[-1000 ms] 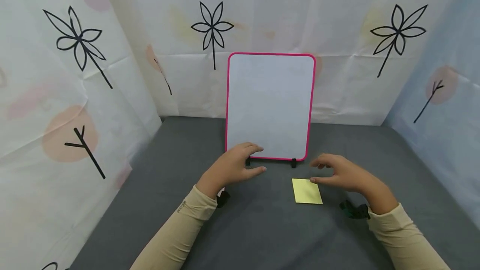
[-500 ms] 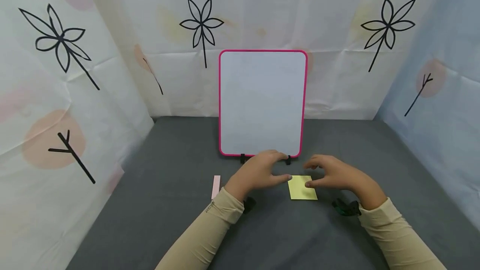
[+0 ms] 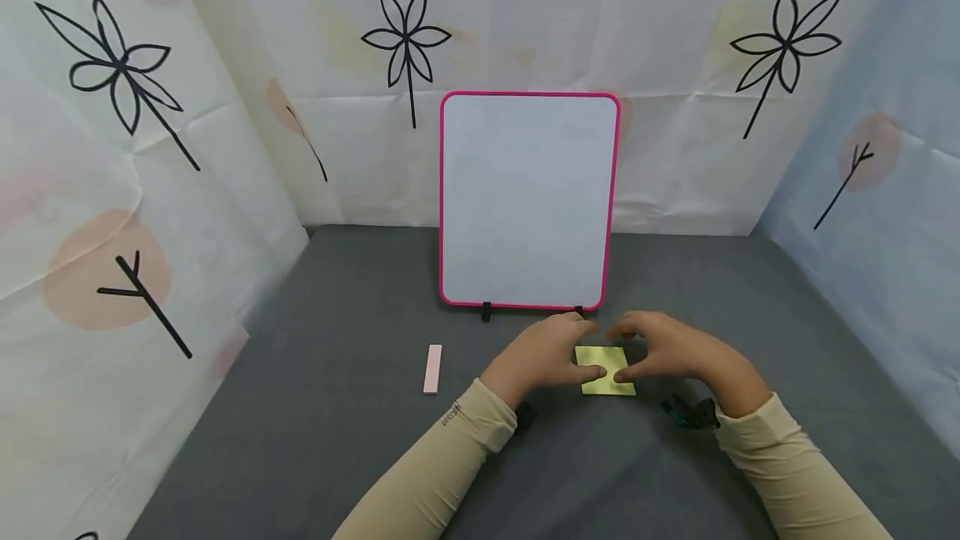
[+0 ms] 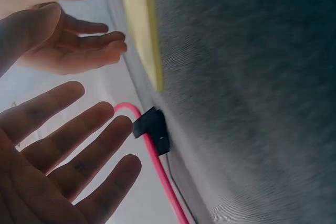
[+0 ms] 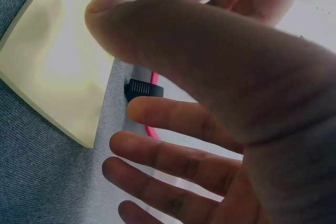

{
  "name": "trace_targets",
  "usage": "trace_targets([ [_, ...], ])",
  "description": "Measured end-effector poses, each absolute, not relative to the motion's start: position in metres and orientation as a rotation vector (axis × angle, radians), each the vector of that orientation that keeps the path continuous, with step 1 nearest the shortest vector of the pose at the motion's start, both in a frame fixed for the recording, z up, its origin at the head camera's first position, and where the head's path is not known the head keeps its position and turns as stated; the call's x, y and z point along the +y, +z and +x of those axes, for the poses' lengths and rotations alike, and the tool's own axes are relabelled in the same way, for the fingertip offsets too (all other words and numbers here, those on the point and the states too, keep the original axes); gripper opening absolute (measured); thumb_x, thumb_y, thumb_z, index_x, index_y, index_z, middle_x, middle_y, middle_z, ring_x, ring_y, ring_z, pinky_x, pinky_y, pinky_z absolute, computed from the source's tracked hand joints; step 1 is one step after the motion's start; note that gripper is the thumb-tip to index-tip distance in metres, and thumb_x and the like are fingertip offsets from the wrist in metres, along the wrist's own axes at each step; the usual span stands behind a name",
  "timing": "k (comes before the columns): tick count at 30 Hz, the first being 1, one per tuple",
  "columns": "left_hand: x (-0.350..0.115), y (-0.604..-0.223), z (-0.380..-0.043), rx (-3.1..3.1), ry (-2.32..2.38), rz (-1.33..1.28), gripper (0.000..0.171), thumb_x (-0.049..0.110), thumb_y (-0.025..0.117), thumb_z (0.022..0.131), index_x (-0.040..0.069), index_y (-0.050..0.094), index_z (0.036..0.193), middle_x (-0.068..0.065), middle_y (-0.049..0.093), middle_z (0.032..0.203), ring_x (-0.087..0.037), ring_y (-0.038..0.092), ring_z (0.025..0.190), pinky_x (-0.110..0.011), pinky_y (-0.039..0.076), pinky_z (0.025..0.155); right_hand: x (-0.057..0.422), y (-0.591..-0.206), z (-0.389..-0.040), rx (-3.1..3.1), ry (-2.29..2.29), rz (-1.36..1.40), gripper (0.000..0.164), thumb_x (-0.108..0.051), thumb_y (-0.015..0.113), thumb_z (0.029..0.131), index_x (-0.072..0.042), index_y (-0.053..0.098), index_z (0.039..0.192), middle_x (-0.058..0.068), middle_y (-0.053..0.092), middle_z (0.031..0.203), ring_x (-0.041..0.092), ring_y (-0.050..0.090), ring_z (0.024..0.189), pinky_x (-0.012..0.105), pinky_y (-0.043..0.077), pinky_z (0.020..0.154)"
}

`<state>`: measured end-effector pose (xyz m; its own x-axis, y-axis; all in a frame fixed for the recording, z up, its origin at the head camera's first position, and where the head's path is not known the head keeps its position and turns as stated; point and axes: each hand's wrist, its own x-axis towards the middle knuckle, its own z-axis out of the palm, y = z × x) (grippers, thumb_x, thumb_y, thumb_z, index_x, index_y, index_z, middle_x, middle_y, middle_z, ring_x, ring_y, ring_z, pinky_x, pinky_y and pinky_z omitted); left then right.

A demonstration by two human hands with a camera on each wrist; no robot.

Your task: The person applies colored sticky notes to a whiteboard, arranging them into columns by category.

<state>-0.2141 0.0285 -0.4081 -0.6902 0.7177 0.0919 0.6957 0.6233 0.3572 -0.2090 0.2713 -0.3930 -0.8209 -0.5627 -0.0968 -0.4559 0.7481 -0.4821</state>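
Head view: left hand (image 3: 542, 357) and right hand (image 3: 671, 347) flank the yellow pad (image 3: 608, 358), fingers (image 5: 173, 118) relaxed, empty.
Pinching opposite edges evenly should keep it square.

left hand (image 4: 68, 179), 4 fingers (image 4: 47, 102) spread; right hand (image 4: 73, 56) near yellow pad (image 4: 143, 19); black clip (image 4: 156, 132).

Pale, creased cloth forms the back wall (image 3: 682, 173) and left wall (image 3: 202, 223), both printed with black-outlined flowers (image 3: 407, 38). The right wall (image 3: 885, 248) looks bluish. Dark twigs over peach circles (image 3: 82, 269) mark both sides. A grey, fabric-textured worktop (image 3: 315, 432) lies between them under soft light.
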Motion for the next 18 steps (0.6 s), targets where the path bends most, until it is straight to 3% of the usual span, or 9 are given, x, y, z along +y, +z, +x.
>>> trace_targets([
  [11, 0.033, -0.419, -0.21, 2.756, 0.479, 1.185, 0.054, 0.043, 0.08, 0.095, 0.013, 0.069, 0.138, 0.0, 0.072, 0.128, -0.009, 0.065, 0.105, -0.02, 0.054, 0.086, 0.274, -0.395, -0.206, 2.674, -0.67, -0.793, 0.052, -0.034, 0.095, 0.08, -0.008, 0.073, 0.12, 0.003, 0.07, 0.116, 0.024, 0.065, 0.105, 0.048, 0.056, 0.092],
  [18, 0.038, -0.419, -0.21, 2.736, 0.365, 1.155, 0.059, 0.045, 0.082, 0.092, 0.015, 0.068, 0.141, 0.001, 0.07, 0.131, -0.009, 0.064, 0.108, -0.02, 0.054, 0.09, 0.273, -0.396, -0.21, 2.676, -0.648, -0.81, 0.05, -0.031, 0.096, 0.078, -0.008, 0.073, 0.116, 0.001, 0.069, 0.112, 0.021, 0.064, 0.102, 0.046, 0.057, 0.091],
])
